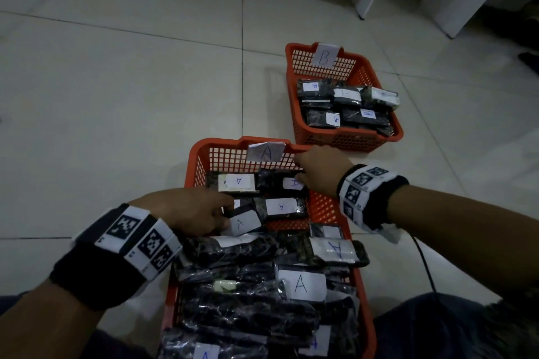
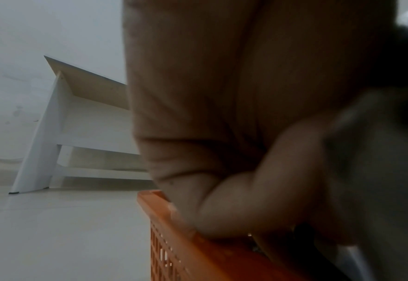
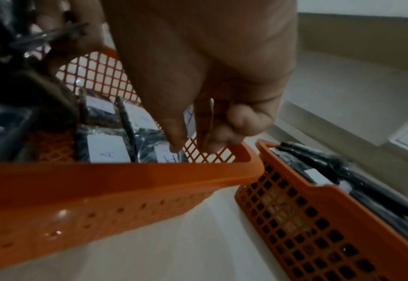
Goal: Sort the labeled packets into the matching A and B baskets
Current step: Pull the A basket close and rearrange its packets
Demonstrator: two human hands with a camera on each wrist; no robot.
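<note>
A basket (image 1: 221, 144) sat nearest, holding A-labeled packets; B basket (image 1: 344, 137) just beyond its far right corner. Left hand (image 1: 189, 210) pinched an A packet (image 1: 243, 221) inside A basket. Right hand (image 1: 322, 167), fingers curled, touched the far packet (image 1: 281, 182) there; grip unclear. Risk: slick wrap slipping, or crowded hands knocking the stacked packets.

The left hand (image 2: 258, 133) filled the left wrist view as a blur, its fingertips unreadable. At six o'clock in the head view, the near basket (image 1: 366, 315) and its packets (image 1: 248, 326) ran off the edge. The label on one B-basket packet (image 1: 379, 95) at two o'clock was too smeared to read.
</note>
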